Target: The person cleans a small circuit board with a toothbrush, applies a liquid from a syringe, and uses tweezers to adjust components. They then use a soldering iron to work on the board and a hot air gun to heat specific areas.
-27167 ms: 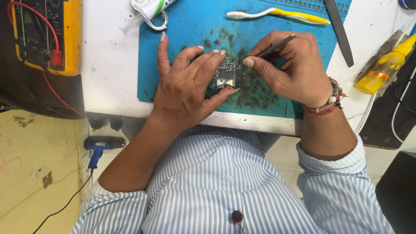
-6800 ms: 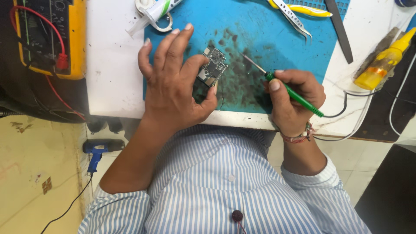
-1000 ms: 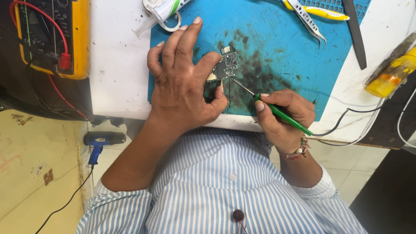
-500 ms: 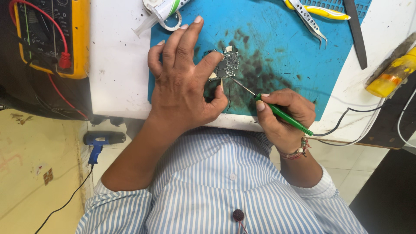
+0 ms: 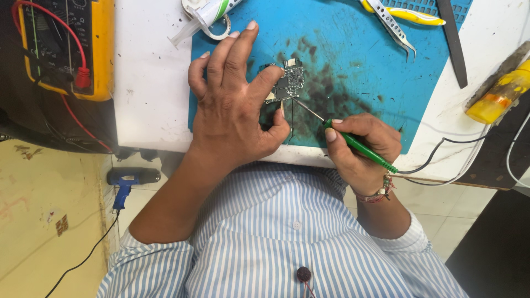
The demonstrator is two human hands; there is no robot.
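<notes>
On the blue mat [image 5: 353, 33] that covers the middle of the white worktop [image 5: 149, 83], the head view shows both hands at work over a small circuit board [image 5: 287, 83]. The left hand [image 5: 232, 116] lies spread on the mat, its index finger and thumb pinching the near edge of the board, which stands tilted up off the mat rather than lying flat; the other fingers are stretched out towards the far side. The right hand [image 5: 361, 146] is clenched around a green-handled soldering iron [image 5: 353, 144], held like a pen, with the thin metal tip touching or just beside the lower right corner of the board. A cable [image 5: 441, 152] runs from the back of the handle off over the near edge of the worktop to the right. A beaded band sits on the right wrist. Dark smudges mark the mat around and beyond the board.

Farther away on the mat lie yellow-handled pliers [image 5: 397, 16] and a dark flat tool [image 5: 452, 44], well apart from the hands. A white tube with a green stripe [image 5: 207, 14] rests at the mat's far left corner, near the left fingertips. A yellow multimeter [image 5: 61, 47] with a red lead sits at the left edge, and a yellow bottle [image 5: 499, 99] lies on its side at the right. Below the worktop, a blue-handled tool [image 5: 130, 179] rests on the floor [image 5: 49, 232]. The person wears a blue-and-white striped shirt [image 5: 276, 243].
</notes>
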